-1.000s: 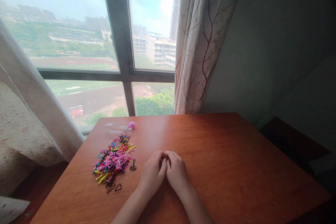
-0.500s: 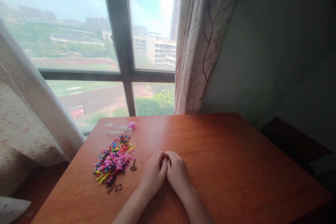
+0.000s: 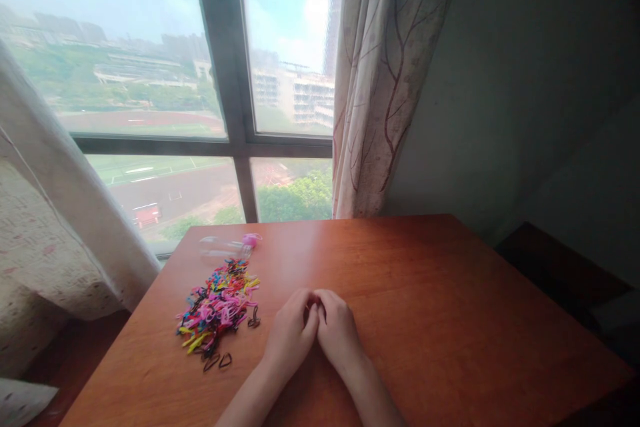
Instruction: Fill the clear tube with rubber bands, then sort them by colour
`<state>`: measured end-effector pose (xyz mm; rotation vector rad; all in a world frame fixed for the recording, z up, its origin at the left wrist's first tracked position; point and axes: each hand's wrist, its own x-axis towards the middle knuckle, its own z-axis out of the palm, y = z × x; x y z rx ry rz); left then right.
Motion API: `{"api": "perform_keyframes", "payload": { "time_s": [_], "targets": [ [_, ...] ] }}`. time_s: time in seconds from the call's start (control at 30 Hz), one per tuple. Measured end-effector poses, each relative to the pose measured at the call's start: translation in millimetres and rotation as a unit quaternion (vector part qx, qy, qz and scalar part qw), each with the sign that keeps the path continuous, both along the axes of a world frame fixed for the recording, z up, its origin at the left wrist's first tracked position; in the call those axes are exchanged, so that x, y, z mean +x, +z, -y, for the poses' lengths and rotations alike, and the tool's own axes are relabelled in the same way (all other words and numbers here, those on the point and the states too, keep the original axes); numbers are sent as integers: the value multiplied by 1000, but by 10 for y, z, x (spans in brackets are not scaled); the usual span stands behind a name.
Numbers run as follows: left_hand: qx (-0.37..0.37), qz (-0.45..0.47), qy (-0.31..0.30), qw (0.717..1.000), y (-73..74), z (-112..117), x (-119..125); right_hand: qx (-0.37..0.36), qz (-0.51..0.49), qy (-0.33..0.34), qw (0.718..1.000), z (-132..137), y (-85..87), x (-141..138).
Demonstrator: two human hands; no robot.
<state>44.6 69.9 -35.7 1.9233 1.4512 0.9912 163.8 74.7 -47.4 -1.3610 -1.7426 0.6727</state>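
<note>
My left hand (image 3: 293, 323) and my right hand (image 3: 338, 320) meet over the table, fingers curled and fingertips together, thumbs side by side. Both are closed; what they hold, if anything, is hidden behind the fingers. Left of my left hand lies a pile of small elastic hair bands (image 3: 220, 307) in pink, black, yellow, red and blue. One dark band (image 3: 254, 317) lies between the pile and my left hand. Two more loose dark bands (image 3: 225, 360) rest at the pile's near edge.
Behind the pile a clear plastic bottle (image 3: 220, 246) with a pink cap (image 3: 252, 240) lies on its side. The brown wooden table (image 3: 425, 320) reaches back to a window (image 3: 240, 145), with curtains (image 3: 370, 113) on both sides.
Hardly anything differs. Both hands keep the same pose and place, and the bands and bottle lie as before; the view has shifted very slightly.
</note>
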Motion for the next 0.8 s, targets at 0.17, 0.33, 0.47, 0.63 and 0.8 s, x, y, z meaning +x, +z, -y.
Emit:
{"api": "perform_keyframes", "payload": {
  "time_s": [0.17,0.33,0.47,0.63,0.8],
  "targets": [
    [0,2,0,1000,-4,6,-1,-5,3,-1,1000,8,13,-2],
    [-1,3,0,1000,-4,7,-2,-11,2,2,1000,8,19,-4],
    [-3,0,-1,1000,-3,10,-7,-10,2,5,1000,9,28,-1],
    [-5,-1,1,1000,2,19,-4,-10,1,3,1000,9,27,2],
    [-6,-1,-1,1000,5,9,3,-12,6,3,1000,9,10,4]
  ]
}}
